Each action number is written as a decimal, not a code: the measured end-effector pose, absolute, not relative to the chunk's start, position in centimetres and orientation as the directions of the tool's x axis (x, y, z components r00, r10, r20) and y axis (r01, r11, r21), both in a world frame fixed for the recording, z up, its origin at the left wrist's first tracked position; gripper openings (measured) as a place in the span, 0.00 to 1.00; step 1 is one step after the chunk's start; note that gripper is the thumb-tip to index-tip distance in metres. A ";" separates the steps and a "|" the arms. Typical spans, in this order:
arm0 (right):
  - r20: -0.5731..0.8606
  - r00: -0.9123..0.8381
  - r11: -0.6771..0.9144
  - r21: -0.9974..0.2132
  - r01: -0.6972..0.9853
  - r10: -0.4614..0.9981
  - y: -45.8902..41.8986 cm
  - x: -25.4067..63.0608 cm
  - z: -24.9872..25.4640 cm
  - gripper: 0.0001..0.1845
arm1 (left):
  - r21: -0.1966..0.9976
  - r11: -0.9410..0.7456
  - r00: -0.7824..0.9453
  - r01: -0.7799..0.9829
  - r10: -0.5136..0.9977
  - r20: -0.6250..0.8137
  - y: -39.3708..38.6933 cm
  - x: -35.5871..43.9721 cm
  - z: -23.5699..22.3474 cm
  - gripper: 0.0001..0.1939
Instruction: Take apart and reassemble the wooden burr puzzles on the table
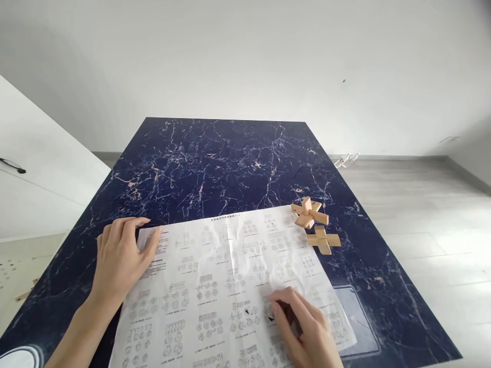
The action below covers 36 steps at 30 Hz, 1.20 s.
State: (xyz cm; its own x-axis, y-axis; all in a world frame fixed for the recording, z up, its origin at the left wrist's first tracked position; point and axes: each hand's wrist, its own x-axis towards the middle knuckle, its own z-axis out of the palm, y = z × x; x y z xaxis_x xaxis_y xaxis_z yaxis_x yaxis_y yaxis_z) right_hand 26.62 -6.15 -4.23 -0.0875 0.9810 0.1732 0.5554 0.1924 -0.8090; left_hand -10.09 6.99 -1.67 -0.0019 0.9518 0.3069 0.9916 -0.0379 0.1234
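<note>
Printed sheet [230,289] — keep it flat, go easy

Left hand [120,253] spread, thumb at the sheet's upper left corner, fingers over the table [215,168] just beyond. Right hand [305,324] curled on the lower right part; can't tell if thumb and forefinger pinch anything. Sheet lies across the near part of the table, creased, with dark spots [248,311] near the right hand — possibly tears. Best handling: anchor the corner, smooth outward with flat fingers, no tugging by the spots. Two wooden crosses [324,240] sit at its upper right edge; mind them if shifting the paper.
</note>
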 end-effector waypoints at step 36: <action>0.394 0.305 0.064 -0.695 0.716 0.867 1.3 35.2 1.4 0.13 | 0.400 -0.269 0.167 0.876 0.947 0.273 -4.7 -10.3 -3.0 0.26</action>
